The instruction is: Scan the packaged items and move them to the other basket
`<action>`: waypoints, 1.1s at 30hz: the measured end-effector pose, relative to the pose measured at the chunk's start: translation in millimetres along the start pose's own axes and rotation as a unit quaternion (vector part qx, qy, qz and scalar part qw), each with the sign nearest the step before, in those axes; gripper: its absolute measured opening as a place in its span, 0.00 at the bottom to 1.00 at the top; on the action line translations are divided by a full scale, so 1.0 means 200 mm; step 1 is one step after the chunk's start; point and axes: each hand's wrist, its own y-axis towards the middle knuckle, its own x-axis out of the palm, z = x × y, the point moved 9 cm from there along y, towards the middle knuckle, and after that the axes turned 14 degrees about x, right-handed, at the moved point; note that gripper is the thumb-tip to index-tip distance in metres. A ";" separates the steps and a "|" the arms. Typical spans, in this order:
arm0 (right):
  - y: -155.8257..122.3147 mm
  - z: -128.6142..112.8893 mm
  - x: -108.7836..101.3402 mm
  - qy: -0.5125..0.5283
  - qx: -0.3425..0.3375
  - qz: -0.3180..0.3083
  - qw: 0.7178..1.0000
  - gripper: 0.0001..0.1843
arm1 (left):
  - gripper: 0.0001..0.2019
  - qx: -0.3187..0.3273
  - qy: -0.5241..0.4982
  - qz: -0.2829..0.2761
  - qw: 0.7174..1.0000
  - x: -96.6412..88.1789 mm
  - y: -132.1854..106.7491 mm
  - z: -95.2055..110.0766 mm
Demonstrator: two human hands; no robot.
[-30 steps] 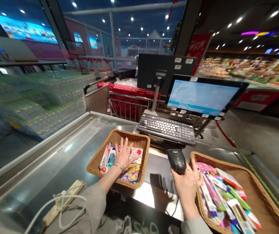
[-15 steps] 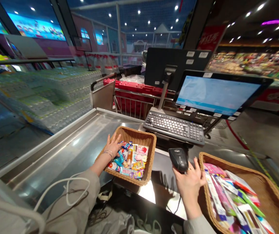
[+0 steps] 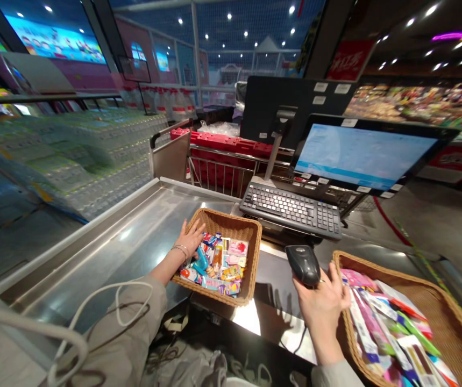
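One scanner (image 3: 303, 264) is gripped in the right hand (image 3: 323, 303) over the counter (image 3: 134, 242), between the small basket (image 3: 231, 223) and the big basket (image 3: 450, 328), while the left hand (image 3: 190, 240), fingers spread and holding nothing, rests on the snacks (image 3: 220, 266) at the small basket's left side, near the keyboard (image 3: 291, 209).

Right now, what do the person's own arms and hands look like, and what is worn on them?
Both arms wear loose grey-beige sleeves: the left sleeve ends near the elbow, the right sleeve at the wrist. Thin bracelets sit just behind the left hand. The right hand may carry a ring.
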 end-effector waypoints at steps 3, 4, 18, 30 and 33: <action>-0.01 -0.01 0.01 0.002 0.004 -0.008 1.000 0.26 | 0.21 0.000 0.002 0.012 1.000 -0.01 0.00 0.00; -0.01 -0.01 0.01 0.003 0.003 -0.009 1.000 0.26 | 0.19 0.006 0.000 0.006 1.000 0.00 0.00 0.00; -0.03 -0.02 0.00 0.012 -0.006 -0.006 1.000 0.21 | 0.13 0.066 -0.026 -0.021 0.997 0.09 0.01 0.00; -0.03 0.00 -0.05 0.014 -0.006 0.025 1.000 0.23 | 0.08 0.059 -0.047 -0.064 0.995 -0.04 0.00 0.06; -0.02 0.00 -0.06 0.020 0.004 0.028 0.999 0.23 | 0.08 0.057 -0.058 -0.065 0.995 -0.13 0.03 0.08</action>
